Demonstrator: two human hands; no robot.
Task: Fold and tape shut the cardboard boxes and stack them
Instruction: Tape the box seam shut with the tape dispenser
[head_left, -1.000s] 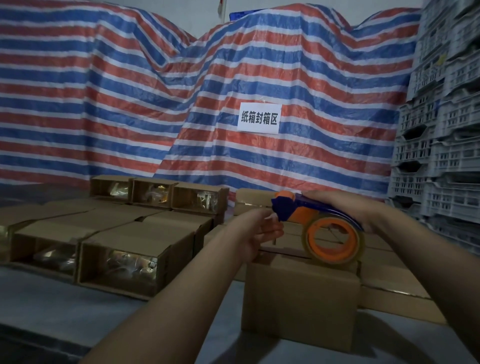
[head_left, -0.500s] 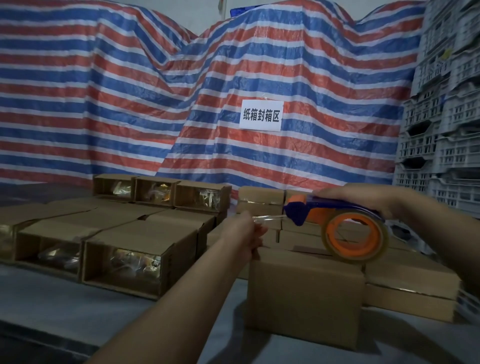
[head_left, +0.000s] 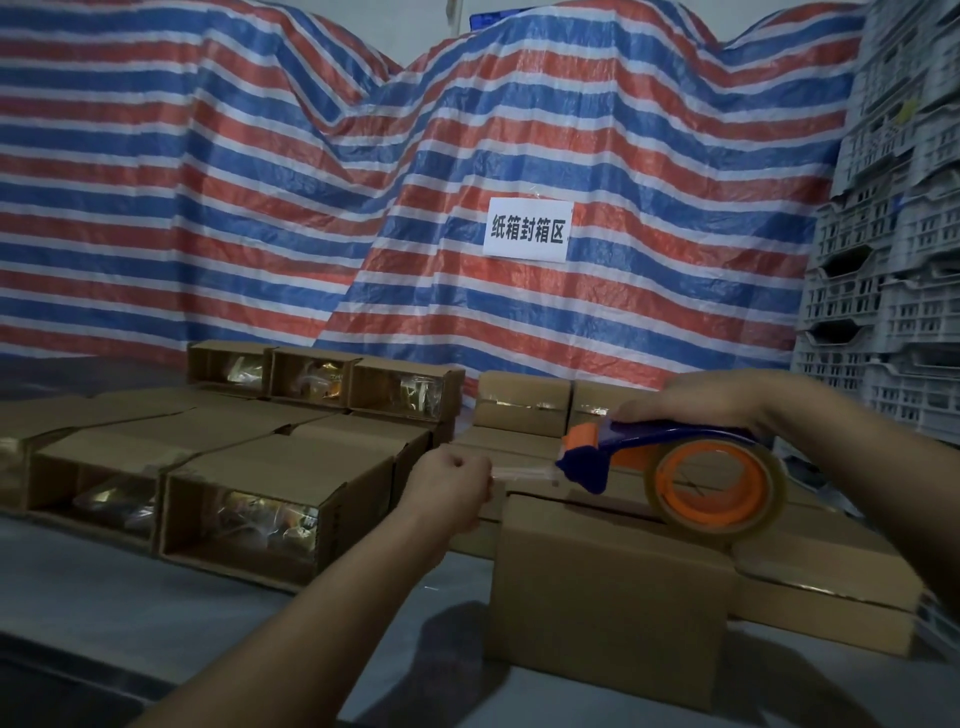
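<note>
- The right hand (head_left: 711, 402) grips the tape dispenser (head_left: 675, 467) over the closed cardboard box (head_left: 608, 597) on the worktop (head_left: 130, 613).
- The left hand (head_left: 449, 488) is curled, apparently pinching the clear tape end (head_left: 522, 472).
- Risk: slack tape could fold, stick to itself, or land crooked across the seam.

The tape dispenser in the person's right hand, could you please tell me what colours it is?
The tape dispenser is dark blue with orange parts and an orange core, seen in the head view.
</note>
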